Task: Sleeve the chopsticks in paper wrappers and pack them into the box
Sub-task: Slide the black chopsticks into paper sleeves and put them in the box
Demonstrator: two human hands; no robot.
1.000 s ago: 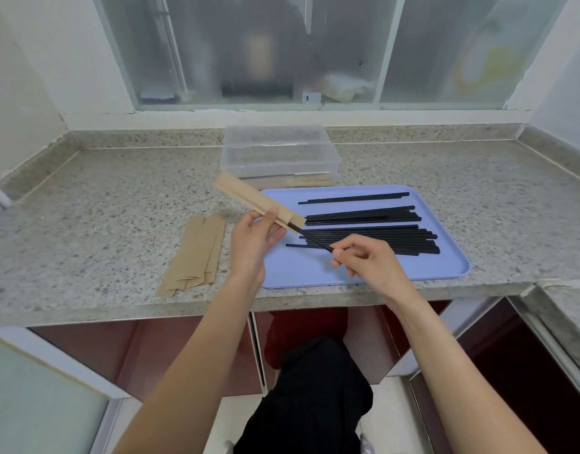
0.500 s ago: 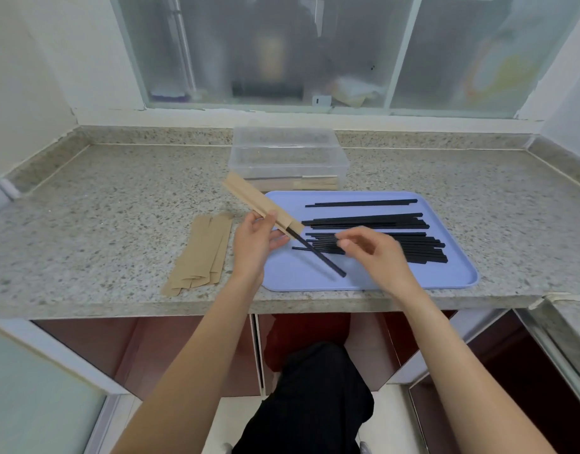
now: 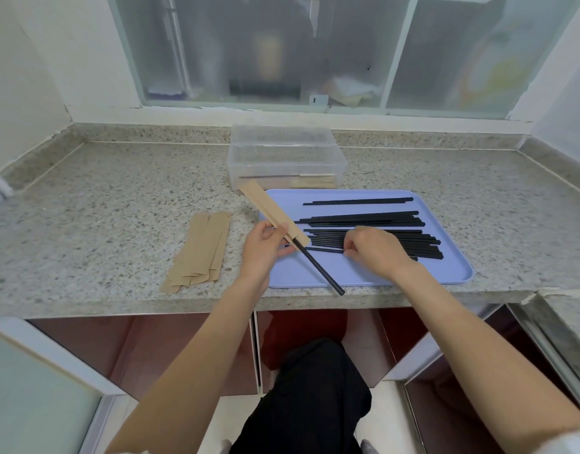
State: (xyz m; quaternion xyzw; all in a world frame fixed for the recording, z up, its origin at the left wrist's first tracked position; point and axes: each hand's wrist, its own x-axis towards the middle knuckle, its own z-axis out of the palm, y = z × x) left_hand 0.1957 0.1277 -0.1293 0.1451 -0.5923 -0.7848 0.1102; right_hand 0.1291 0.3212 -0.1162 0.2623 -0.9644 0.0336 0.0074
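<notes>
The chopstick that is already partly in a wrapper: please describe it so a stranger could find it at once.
Start at the blue tray on the granite counter. At its left edge the left hand grips a brown paper wrapper. The half-sleeved chopstick sticks out of it diagonally toward the counter's front edge, while the loose chopsticks all lie flat across the tray.

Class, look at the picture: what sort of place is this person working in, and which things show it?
Probably a kitchen or food-prep room: a speckled stone counter under a frosted window, with cupboards beneath it and loose chopsticks on a tray.
</notes>
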